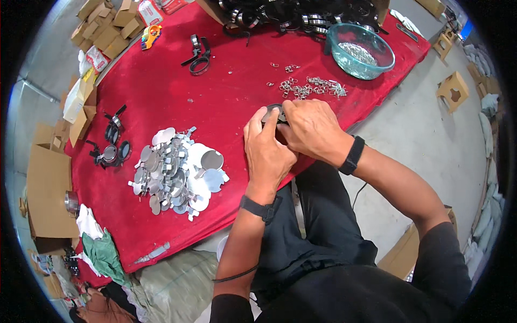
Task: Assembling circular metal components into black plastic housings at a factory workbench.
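Observation:
Over the near edge of the red cloth, my left hand [267,153] grips a small round black-rimmed part [275,107], thumb and fingers pressed on its rim. My right hand [313,129] is closed on the same part from the right, fingertips bent against it. Most of the part is hidden under my fingers, as is anything small pinched there. Just beyond lie many small bent metal clips [301,88]. Left of my left hand is a heap of flat silver metal discs with tabs [177,171].
A clear teal bowl [353,51] holds small metal pieces at the far right. Behind it is a box of black ring parts [301,16]. More black ring parts [110,148] lie at left, with a pair [199,56] farther back. An orange tape dispenser [151,36] sits near the far-left edge.

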`<state>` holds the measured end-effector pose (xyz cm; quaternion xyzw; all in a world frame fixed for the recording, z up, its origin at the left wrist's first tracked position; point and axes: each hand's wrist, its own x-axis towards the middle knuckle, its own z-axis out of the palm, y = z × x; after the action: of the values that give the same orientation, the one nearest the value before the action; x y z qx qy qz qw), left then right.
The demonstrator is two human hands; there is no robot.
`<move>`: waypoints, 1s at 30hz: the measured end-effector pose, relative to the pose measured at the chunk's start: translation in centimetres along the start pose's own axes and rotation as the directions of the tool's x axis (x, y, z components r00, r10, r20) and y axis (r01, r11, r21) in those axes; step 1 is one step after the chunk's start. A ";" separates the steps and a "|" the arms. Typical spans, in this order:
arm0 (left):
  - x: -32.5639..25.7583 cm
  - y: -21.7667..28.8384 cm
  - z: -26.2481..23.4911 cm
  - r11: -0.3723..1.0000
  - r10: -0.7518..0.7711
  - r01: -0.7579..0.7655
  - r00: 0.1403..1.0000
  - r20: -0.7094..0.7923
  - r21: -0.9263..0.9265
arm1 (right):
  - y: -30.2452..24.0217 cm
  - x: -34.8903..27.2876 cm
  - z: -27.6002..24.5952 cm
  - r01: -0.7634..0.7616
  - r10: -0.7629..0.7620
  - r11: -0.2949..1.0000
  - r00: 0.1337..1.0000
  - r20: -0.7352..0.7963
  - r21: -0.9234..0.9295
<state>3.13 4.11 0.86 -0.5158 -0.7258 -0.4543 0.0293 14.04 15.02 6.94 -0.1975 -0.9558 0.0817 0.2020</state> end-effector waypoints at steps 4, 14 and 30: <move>-0.1 -0.3 0.3 1.000 0.011 -0.011 1.000 0.003 -0.009 | 0.7 -0.1 1.3 0.034 -0.034 0.999 0.998 -0.046 -0.012; 0.3 -0.5 0.1 0.999 0.043 -0.043 0.999 0.019 0.003 | 0.6 -0.4 1.2 0.043 -0.042 0.999 0.997 -0.068 0.008; -0.9 -0.8 -3.3 0.995 0.010 0.013 0.975 0.224 -0.102 | 8.3 -2.0 2.1 0.116 -0.128 0.988 0.985 -0.120 -0.103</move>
<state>1.53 1.12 1.87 -0.5640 -0.7005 -0.4299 -0.0796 17.73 21.62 2.39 -0.1529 -0.9542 0.0105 0.2568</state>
